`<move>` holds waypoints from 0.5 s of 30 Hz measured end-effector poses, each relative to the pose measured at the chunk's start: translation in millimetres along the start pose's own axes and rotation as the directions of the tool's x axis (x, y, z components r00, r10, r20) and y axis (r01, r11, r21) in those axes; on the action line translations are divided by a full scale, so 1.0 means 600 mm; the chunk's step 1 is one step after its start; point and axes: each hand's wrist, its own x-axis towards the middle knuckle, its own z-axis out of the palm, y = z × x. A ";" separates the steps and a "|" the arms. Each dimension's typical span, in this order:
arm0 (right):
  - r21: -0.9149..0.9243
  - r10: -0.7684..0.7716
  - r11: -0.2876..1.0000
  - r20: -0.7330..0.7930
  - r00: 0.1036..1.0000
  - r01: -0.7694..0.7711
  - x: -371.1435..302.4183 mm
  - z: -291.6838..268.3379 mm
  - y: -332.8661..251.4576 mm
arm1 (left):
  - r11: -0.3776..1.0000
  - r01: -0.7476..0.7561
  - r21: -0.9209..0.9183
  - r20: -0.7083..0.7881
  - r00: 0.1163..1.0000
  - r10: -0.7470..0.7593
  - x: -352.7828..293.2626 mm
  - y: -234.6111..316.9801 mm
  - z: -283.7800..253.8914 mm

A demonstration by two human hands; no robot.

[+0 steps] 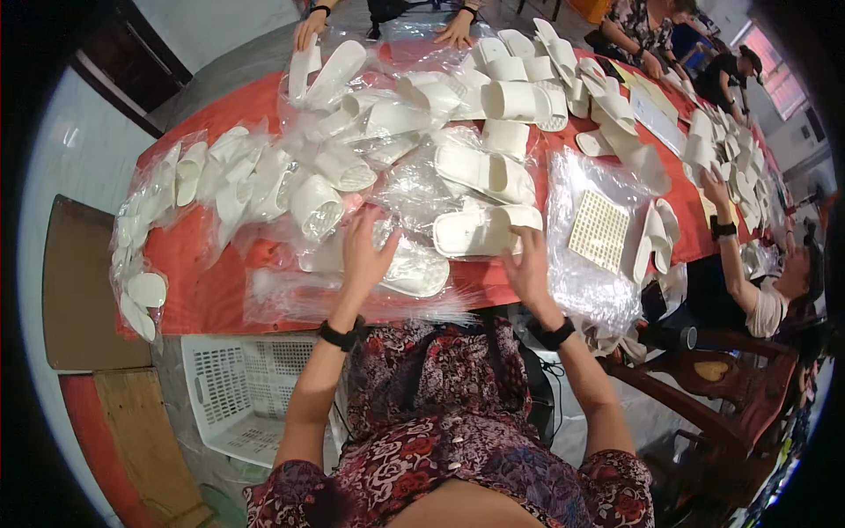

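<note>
Head view, looking down past my flowered lap: a white basket [242, 396] sits on the floor by my left knee, and above it runs the edge of the red table [198, 295]. My left hand [365, 251] lies with fingers spread on a clear bag [352, 295] at the table's near edge, pressing the film down over a white slipper [414, 273] that already lies inside it. My right hand [528, 264] reaches just past the bag, its fingers closed on the rim of a second slipper [480, 231] lying flat on the table, sole down, right beside the bagged one. As I judge it, I am midway through packing a pair: one slipper is in, its mate is gripped but not yet lifted. The next move, I think, calls for my left hand to find and hold the bag's mouth wide while my right slides the mate in alongside; the film is slack and clingy, so it could fold shut on me. To my right lies another bag with a cream grid sheet [598, 231]. Further off, loose and bagged slippers [290, 176] cover the cloth, and other people's hands [308, 26] work at the far edge and along the right side.
</note>
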 end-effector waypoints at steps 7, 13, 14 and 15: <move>0.180 -0.038 0.984 0.145 0.989 0.012 0.041 0.082 -0.090 | 0.995 -0.040 0.095 0.246 0.969 0.016 0.055 0.004 0.072; 0.201 -0.124 0.976 0.173 0.977 0.088 0.031 0.109 -0.088 | 0.999 -0.038 0.015 0.214 0.976 0.034 0.077 -0.007 0.111; 0.231 -0.173 0.964 0.170 0.970 0.132 0.028 0.109 -0.092 | 0.995 0.001 -0.101 0.205 0.978 0.020 0.080 -0.016 0.115; 0.241 -0.146 0.964 0.124 0.981 0.113 0.022 0.100 -0.095 | 0.994 -0.007 -0.111 0.214 0.976 0.031 0.083 -0.008 0.117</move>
